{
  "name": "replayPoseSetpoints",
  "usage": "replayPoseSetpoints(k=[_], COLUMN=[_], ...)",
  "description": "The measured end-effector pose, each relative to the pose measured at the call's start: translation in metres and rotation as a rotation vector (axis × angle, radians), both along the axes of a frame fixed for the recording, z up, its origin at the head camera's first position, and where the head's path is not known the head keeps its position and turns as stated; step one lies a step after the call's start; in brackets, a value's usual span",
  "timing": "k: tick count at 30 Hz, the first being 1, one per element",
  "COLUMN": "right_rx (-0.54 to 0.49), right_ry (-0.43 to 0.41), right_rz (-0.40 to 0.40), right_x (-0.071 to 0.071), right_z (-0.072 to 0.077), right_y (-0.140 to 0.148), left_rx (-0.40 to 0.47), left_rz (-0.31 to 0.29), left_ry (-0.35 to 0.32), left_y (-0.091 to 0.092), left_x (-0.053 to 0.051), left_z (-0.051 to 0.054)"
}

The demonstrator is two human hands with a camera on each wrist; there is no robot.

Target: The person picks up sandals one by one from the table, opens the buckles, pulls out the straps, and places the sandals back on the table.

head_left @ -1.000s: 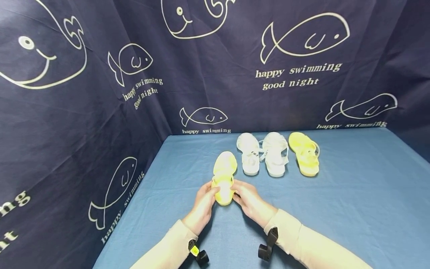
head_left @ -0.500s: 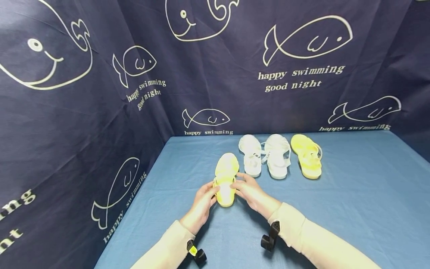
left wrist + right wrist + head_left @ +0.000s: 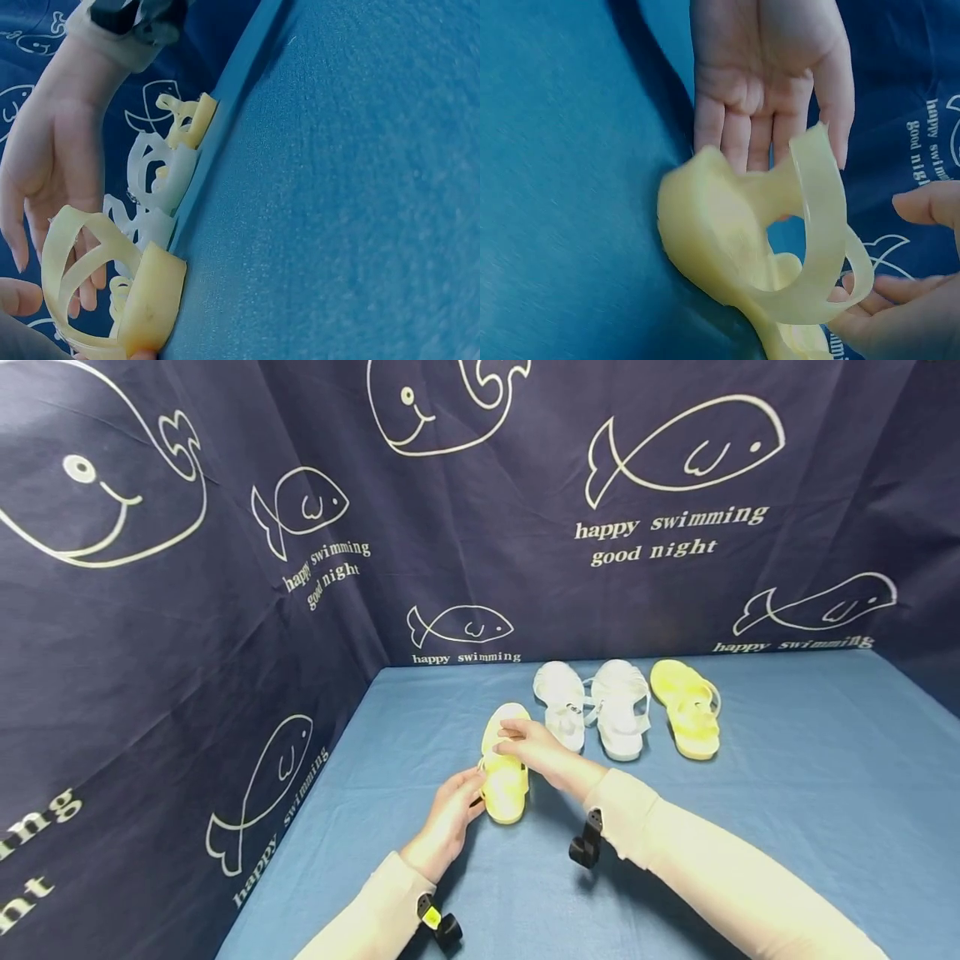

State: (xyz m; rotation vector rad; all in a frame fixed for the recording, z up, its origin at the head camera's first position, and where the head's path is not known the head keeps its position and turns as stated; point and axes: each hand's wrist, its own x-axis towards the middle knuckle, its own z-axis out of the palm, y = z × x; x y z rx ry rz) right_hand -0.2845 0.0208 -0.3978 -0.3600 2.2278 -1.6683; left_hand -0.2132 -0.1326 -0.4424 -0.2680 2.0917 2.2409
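A yellow sandal [image 3: 506,793] sits left of the middle of the blue table in the head view. Its broad straps [image 3: 821,225] arch above the sole in the right wrist view. My left hand [image 3: 447,822] holds its left side, the thumb by the straps and fingertips at the sole's edge in the left wrist view. My right hand [image 3: 547,752] hovers over the sandal's far part with fingers extended and nothing gripped. Whether those fingertips touch the sandal or a strap I cannot tell.
Two white sandals, one on the left [image 3: 562,697] and one on the right [image 3: 618,710], lie side by side farther back. A second yellow sandal [image 3: 686,710] lies right of them. Dark fish-print cloth [image 3: 480,527] stands behind and left of the blue table [image 3: 750,810].
My right hand has left the sandal's right side and moved away from me, over its far part. My left hand and the sandal have hardly moved.
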Motion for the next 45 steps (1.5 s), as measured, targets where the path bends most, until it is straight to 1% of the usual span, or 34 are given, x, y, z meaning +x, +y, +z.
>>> replayPoseSetpoints(k=[3, 5, 12, 19, 23, 27, 32, 38, 41, 45], right_rx=[0.058, 0.098, 0.211, 0.367, 0.401, 0.408, 0.411, 0.384, 0.362, 0.339], right_ry=[0.041, 0.069, 0.130, 0.297, 0.295, 0.273, 0.261, 0.260, 0.261, 0.236], right_rz=[0.032, 0.048, 0.100, 0.213, 0.236, 0.210, 0.188, 0.175, 0.181, 0.198], right_x=[-0.007, -0.009, -0.016, -0.023, -0.021, -0.018, -0.017, -0.016, -0.016, -0.016], right_z=[0.002, 0.005, 0.007, 0.010, 0.014, 0.014, 0.011, 0.008, 0.007, 0.006], right_y=[-0.005, -0.008, -0.017, -0.020, -0.021, -0.022, -0.024, -0.025, -0.027, -0.029], left_rx=[0.001, 0.004, 0.005, 0.017, 0.020, 0.023, 0.020, 0.011, 0.017, 0.026], left_rz=[0.004, 0.006, -0.020, -0.007, -0.007, -0.013, -0.021, -0.025, -0.029, -0.031], left_ry=[-0.002, -0.004, 0.011, -0.007, -0.012, -0.011, -0.007, -0.010, -0.008, -0.008], left_y=[0.000, 0.001, -0.001, 0.000, 0.000, 0.000, -0.002, -0.004, -0.004, -0.004], left_x=[-0.001, -0.002, -0.002, -0.002, -0.001, -0.001, -0.001, -0.001, -0.002, -0.002], left_z=[0.000, -0.001, -0.003, 0.000, 0.002, 0.001, -0.001, -0.002, -0.001, -0.001])
